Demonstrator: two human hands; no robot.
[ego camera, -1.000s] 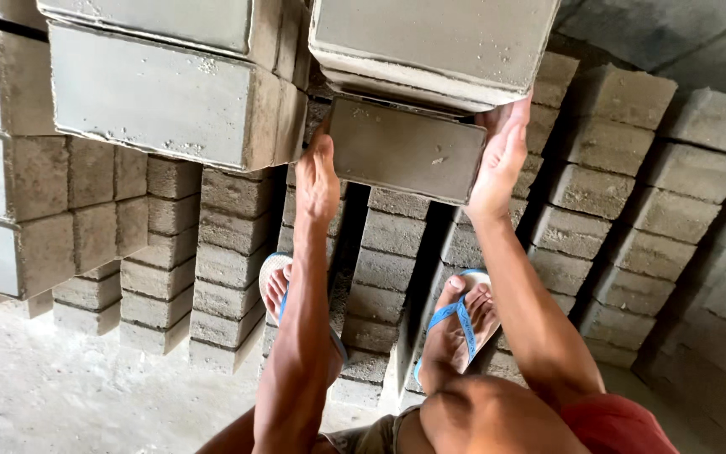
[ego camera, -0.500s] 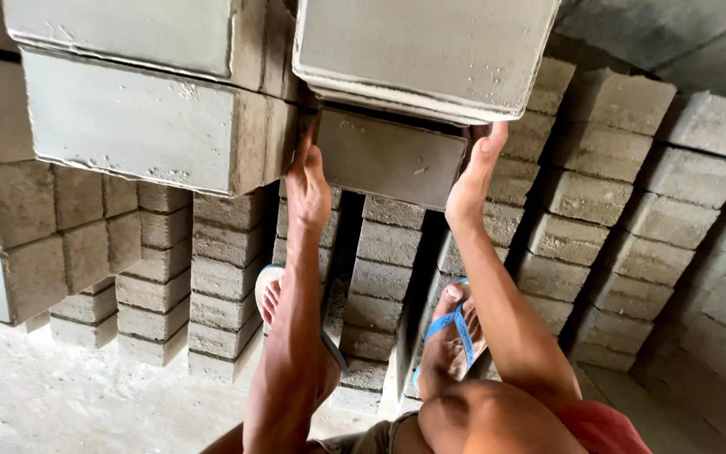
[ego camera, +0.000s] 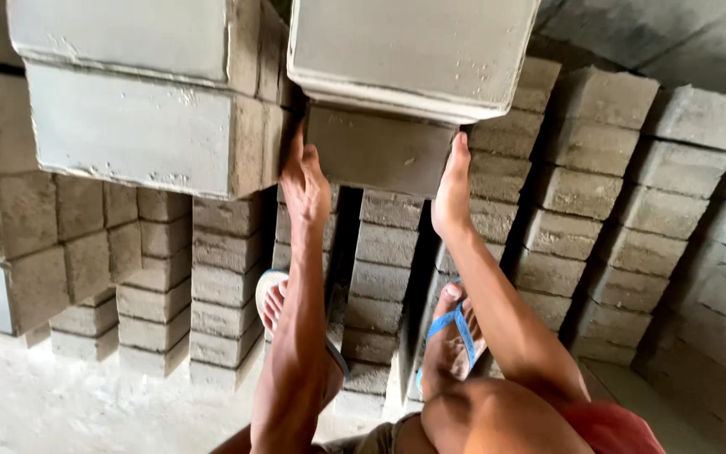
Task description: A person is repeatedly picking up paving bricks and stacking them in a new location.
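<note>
Block [ego camera: 377, 150] clamped endwise between left hand [ego camera: 306, 181] and right hand [ego camera: 453, 195] — long axis left-right, hands equally near.

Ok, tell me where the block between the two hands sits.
Head view, top centre: the concrete block sits under a larger block, gripped by the left hand and right hand.
</note>
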